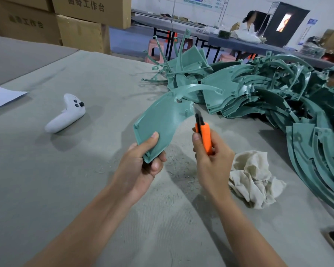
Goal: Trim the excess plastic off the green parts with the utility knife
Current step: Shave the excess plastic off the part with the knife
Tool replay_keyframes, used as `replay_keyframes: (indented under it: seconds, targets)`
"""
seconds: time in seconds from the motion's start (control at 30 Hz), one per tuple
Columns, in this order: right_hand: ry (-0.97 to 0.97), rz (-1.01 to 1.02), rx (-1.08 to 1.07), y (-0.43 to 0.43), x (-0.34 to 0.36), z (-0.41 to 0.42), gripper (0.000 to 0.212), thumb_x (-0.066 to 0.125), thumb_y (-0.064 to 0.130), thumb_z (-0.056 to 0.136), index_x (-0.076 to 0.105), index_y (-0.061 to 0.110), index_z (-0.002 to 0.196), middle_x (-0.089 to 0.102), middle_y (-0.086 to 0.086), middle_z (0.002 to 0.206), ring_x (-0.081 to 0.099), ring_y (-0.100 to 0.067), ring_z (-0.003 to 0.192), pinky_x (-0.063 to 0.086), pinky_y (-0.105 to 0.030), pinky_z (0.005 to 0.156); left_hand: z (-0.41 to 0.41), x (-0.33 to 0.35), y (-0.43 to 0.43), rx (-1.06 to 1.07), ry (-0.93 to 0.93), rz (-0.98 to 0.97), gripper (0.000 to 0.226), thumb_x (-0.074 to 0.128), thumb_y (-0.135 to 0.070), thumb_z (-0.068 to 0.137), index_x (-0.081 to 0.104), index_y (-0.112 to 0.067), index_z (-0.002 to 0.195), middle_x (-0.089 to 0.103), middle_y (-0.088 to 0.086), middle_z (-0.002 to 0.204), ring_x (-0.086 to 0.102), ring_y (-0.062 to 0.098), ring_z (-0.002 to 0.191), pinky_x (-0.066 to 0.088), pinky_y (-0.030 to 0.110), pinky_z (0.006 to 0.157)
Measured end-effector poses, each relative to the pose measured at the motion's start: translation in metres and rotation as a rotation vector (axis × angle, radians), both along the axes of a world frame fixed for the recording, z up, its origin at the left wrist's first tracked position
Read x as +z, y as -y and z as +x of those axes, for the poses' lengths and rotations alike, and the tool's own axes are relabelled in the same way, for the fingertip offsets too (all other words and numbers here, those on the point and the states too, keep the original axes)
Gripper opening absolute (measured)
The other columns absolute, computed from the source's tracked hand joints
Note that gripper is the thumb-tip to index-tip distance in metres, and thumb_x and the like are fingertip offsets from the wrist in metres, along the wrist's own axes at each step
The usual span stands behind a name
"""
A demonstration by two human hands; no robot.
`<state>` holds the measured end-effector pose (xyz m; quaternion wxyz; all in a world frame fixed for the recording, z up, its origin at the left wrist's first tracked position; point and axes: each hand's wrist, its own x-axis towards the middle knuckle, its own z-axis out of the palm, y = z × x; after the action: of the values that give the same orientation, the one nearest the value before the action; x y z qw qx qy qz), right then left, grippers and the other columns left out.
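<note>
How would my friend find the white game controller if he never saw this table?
Start at the big grey table. Go to its left side, far from the pile of green parts, near the sheet of paper. The controller lies there alone, the only smooth white curved thing with small dark buttons.

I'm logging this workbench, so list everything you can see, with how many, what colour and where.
held green part: one, green, above table centre
utility knife: one, orange and black, blade at held part's far end
pile of green parts: many, green, table right
controller: one, white, table left
cloth: one, off-white, crumpled beside the pile
paper sheet: one, white, left edge
cardboard boxes: several, brown, far left
left hand: grips the held part's near end
right hand: grips the knife
</note>
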<state>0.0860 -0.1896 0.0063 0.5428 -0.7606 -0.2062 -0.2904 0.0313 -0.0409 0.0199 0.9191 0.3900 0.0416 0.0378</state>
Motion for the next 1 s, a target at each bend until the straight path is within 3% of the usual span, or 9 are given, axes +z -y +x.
replay_keyframes:
  seconds: [0.17, 0.37, 0.47, 0.57, 0.63, 0.73, 0.8, 0.87, 1.0]
  targets:
    - [0.068, -0.067, -0.017, -0.001, -0.003, -0.003, 0.009, 0.061, 0.02, 0.097, 0.063, 0.019, 0.088, 0.043, 0.006, 0.054, 0.037, -0.011, 0.045, 0.028, -0.016, 0.045, -0.001, 0.001, 0.001, 0.024, -0.001, 0.017, 0.013, 0.061, -0.022, 0.08, 0.061, -0.011, 0.088, 0.054, 0.006, 0.051, 0.045, 0.006, 0.033, 0.032, 0.013, 0.031]
    - [0.171, -0.188, -0.18, 0.004, -0.005, -0.002, 0.022, 0.061, 0.017, 0.095, 0.069, 0.005, 0.112, 0.045, 0.019, 0.069, 0.038, 0.01, 0.054, 0.03, -0.005, 0.056, -0.002, -0.001, 0.004, 0.02, -0.014, 0.025, 0.012, 0.062, -0.024, 0.079, 0.061, -0.013, 0.085, 0.055, 0.006, 0.053, 0.043, 0.006, 0.032, 0.031, 0.013, 0.032]
    - [0.206, -0.224, -0.219, 0.005, -0.007, -0.003, 0.026, 0.063, 0.015, 0.094, 0.068, 0.003, 0.117, 0.053, 0.01, 0.073, 0.041, 0.0, 0.055, 0.033, -0.009, 0.057, -0.001, -0.002, 0.004, 0.021, -0.016, 0.007, 0.013, 0.062, -0.023, 0.08, 0.062, -0.012, 0.086, 0.055, 0.005, 0.054, 0.045, 0.005, 0.034, 0.032, 0.012, 0.032]
    - [0.251, -0.275, -0.178, 0.002, -0.01, -0.006, 0.032, 0.068, 0.008, 0.089, 0.066, 0.002, 0.12, 0.068, -0.006, 0.082, 0.057, -0.018, 0.057, 0.048, -0.034, 0.05, 0.0, -0.002, 0.003, 0.037, -0.018, 0.011, 0.014, 0.062, -0.024, 0.08, 0.061, -0.011, 0.088, 0.055, 0.006, 0.052, 0.042, 0.005, 0.032, 0.031, 0.012, 0.032]
    - [0.271, -0.286, -0.126, -0.001, -0.012, -0.008, 0.031, 0.07, 0.008, 0.088, 0.067, 0.003, 0.119, 0.069, -0.009, 0.083, 0.06, -0.021, 0.058, 0.05, -0.039, 0.05, 0.001, -0.001, 0.001, 0.057, -0.018, 0.002, 0.014, 0.061, -0.022, 0.08, 0.06, -0.01, 0.088, 0.055, 0.006, 0.051, 0.041, 0.005, 0.031, 0.031, 0.012, 0.031]
    - [0.279, -0.276, 0.011, -0.005, -0.012, -0.012, 0.027, 0.068, 0.014, 0.089, 0.07, 0.005, 0.115, 0.07, -0.005, 0.083, 0.061, -0.018, 0.06, 0.05, -0.035, 0.054, 0.002, 0.002, -0.003, 0.084, -0.008, -0.024, 0.014, 0.061, -0.02, 0.079, 0.059, -0.008, 0.085, 0.054, 0.005, 0.052, 0.044, 0.005, 0.032, 0.031, 0.013, 0.03]
    - [0.24, -0.234, 0.05, -0.004, -0.007, -0.009, 0.026, 0.069, 0.017, 0.089, 0.071, 0.006, 0.112, 0.068, 0.006, 0.079, 0.058, -0.006, 0.06, 0.047, -0.02, 0.055, 0.001, 0.002, -0.004, 0.073, -0.006, -0.006, 0.012, 0.061, -0.021, 0.078, 0.059, -0.009, 0.082, 0.053, 0.005, 0.05, 0.042, 0.005, 0.031, 0.03, 0.013, 0.03]
    - [0.185, -0.164, 0.036, 0.001, -0.002, -0.002, 0.019, 0.069, 0.014, 0.089, 0.071, 0.005, 0.106, 0.053, 0.023, 0.067, 0.048, 0.002, 0.053, 0.034, -0.006, 0.053, 0.0, 0.003, -0.003, 0.041, -0.006, 0.022, 0.011, 0.062, -0.022, 0.077, 0.061, -0.011, 0.078, 0.053, 0.006, 0.049, 0.041, 0.006, 0.03, 0.03, 0.013, 0.03]
    - [0.149, -0.12, 0.029, 0.008, 0.004, 0.003, 0.006, 0.066, 0.014, 0.091, 0.069, 0.009, 0.092, 0.044, 0.02, 0.055, 0.039, 0.001, 0.046, 0.026, -0.006, 0.049, 0.0, 0.002, -0.002, 0.017, -0.004, 0.053, 0.015, 0.061, -0.022, 0.078, 0.057, -0.009, 0.083, 0.054, 0.006, 0.049, 0.043, 0.006, 0.03, 0.03, 0.013, 0.029]
